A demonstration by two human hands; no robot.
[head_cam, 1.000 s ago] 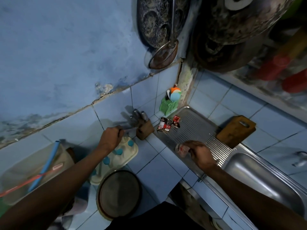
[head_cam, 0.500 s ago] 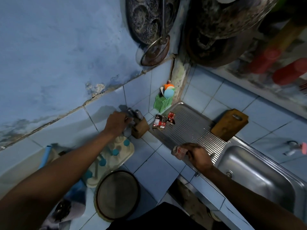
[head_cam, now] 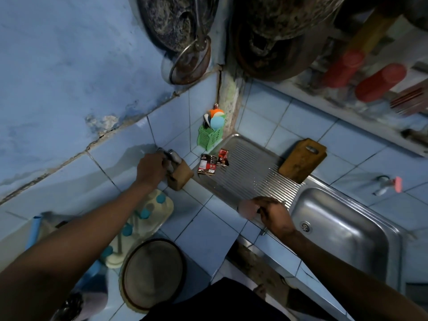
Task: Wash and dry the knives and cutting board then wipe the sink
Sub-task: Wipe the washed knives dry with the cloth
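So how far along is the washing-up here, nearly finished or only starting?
Judging by the picture, well along. The cutting board leans against the wall on the draining board, and the sink is empty. In hand: the left hand grips a knife handle at the knife block, whether sliding it in or out I cannot tell. The right hand holds a pale cloth or sponge at the sink's edge, so wiping probably remains.

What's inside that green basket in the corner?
The green basket holds round orange, white and blue things poking out the top. Their lower parts are hidden inside.
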